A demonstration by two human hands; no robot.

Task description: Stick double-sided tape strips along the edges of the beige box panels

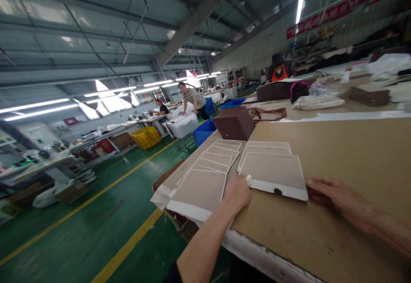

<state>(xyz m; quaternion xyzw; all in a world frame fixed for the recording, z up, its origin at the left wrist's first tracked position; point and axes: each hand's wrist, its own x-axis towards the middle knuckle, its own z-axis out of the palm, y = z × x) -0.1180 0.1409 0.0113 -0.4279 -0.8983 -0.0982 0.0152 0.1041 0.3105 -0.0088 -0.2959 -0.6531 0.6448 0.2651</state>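
Note:
A beige rectangular panel (274, 169) with a white front strip and a dark notch lies in front of me, overlapping similar panels (268, 146) behind it. My left hand (238, 193) is closed at its front left corner, a white covering on one fingertip. At the panel's right edge is my right hand (335, 199), fingers loosely stretched out and fingertips by the edge; whether they press on it I cannot tell. To the left, several more beige panels (201, 189) are fanned out in an overlapping row.
A stack of brown pieces (234, 123) stands behind the panels on the brown-topped table (340, 154). Brown straps (272, 114) and a plastic-wrapped bundle (319, 102) lie farther back. Blue bins (204, 132) stand beyond the table's left side. Other people work in the background.

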